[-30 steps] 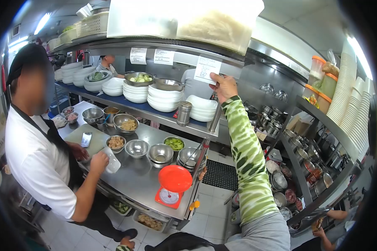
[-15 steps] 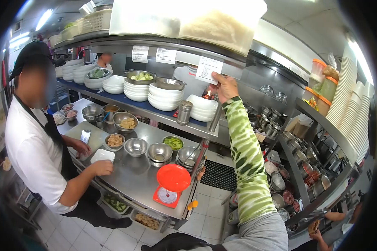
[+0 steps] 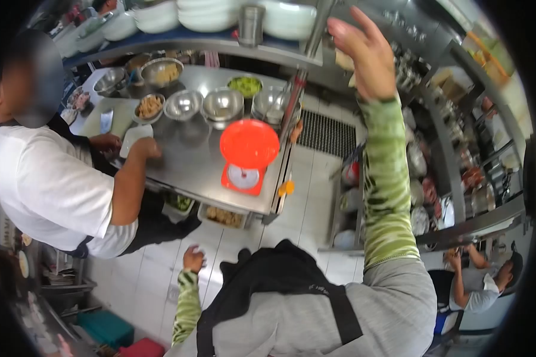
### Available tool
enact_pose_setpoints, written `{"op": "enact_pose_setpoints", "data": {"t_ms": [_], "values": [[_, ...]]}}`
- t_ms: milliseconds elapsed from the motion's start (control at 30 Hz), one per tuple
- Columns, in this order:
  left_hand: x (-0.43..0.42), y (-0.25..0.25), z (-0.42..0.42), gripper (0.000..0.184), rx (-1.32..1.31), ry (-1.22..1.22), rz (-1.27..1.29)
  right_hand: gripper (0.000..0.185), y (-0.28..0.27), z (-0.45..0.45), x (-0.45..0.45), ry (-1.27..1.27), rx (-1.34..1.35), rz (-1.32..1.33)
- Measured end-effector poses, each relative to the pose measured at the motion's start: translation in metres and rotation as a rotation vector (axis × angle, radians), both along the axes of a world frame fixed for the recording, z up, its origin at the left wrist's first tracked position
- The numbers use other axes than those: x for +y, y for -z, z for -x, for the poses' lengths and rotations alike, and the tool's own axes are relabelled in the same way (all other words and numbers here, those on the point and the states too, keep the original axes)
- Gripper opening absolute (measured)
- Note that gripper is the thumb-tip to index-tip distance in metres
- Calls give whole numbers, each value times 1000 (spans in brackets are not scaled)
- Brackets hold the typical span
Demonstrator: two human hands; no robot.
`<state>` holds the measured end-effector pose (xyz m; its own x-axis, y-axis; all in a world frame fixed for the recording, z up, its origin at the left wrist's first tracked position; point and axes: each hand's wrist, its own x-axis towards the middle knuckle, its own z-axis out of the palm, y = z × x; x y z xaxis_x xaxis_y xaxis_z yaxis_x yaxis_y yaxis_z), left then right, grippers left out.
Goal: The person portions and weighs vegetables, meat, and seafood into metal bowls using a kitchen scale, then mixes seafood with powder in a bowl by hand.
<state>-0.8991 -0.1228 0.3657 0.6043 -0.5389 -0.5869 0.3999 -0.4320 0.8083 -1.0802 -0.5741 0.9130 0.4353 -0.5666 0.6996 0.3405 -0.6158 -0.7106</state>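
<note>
My right hand (image 3: 369,56), in a green patterned sleeve, is raised at the top right beside the shelf post. Its fingers are stretched apart and a little blurred, with nothing seen in them. Low over the floor, left of my black apron (image 3: 274,271), my left hand (image 3: 194,259) hangs with loosely curled, parted fingers and appears to hold nothing. Nearest below my right hand stands the steel table (image 3: 184,160), bearing a red kitchen scale (image 3: 244,178) with a round pan.
A co-worker (image 3: 53,172) in white stands at the table's left, holding a white dish (image 3: 136,138). Steel bowls (image 3: 221,106) line the table's back beneath a shelf of white bowls (image 3: 205,15). Racks (image 3: 458,178) flank the right; another person (image 3: 479,285) works behind them.
My right hand held a paper slip at the upper shelf; now its fingers are spread without it. The view has tilted down, bringing my left hand and apron into sight.
</note>
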Motion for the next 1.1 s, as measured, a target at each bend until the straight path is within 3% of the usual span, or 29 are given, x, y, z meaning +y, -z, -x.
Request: {"op": "enact_pose_setpoints", "data": {"t_ms": [167, 233, 300, 333, 367, 467, 533, 600, 700, 800, 900, 1000, 1033, 1067, 1100], "values": [[-102, -162, 30, 32, -77, 331, 236, 58, 184, 94, 45, 86, 297, -442], [-137, -204, 17, 23, -223, 323, 396, 52, 260, 138, 57, 137, 341, -663], [-183, -236, -13, 10, -394, 305, 488, 51, 298, 179, 79, 204, 392, -812], [-214, -268, -14, 12, -487, 198, 459, 48, 315, 199, 89, 221, 418, -836], [-246, -275, -35, 18, -630, 316, 484, 44, 328, 216, 94, 245, 437, -851], [-376, -294, -67, 22, -1056, 400, 520, 43, 350, 259, 109, 314, 463, -898], [-460, -286, -83, 29, -1236, 483, 346, 43, 358, 280, 118, 358, 466, -868], [-522, -282, -88, 35, -1385, 728, -126, 42, 360, 294, 128, 425, 463, -839], [-561, -263, -90, 35, -1314, 602, -327, 40, 361, 307, 154, 551, 437, -839], [-586, -245, -108, 36, -1401, 587, -319, 41, 374, 317, 180, 632, 439, -903], [-573, -278, -102, 43, -1529, 496, -121, 36, 374, 306, 199, 693, 413, -987], [-562, -305, -119, 35, -1533, 457, 131, 35, 376, 294, 210, 709, 372, -999], [-555, -307, -127, 29, -1612, 341, 214, 34, 376, 288, 210, 700, 355, -991], [-538, -322, -135, 28, -1681, 401, 169, 35, 376, 283, 210, 690, 357, -949], [-518, -329, -140, 25, -1729, 249, 305, 36, 377, 278, 208, 677, 358, -905]]}}
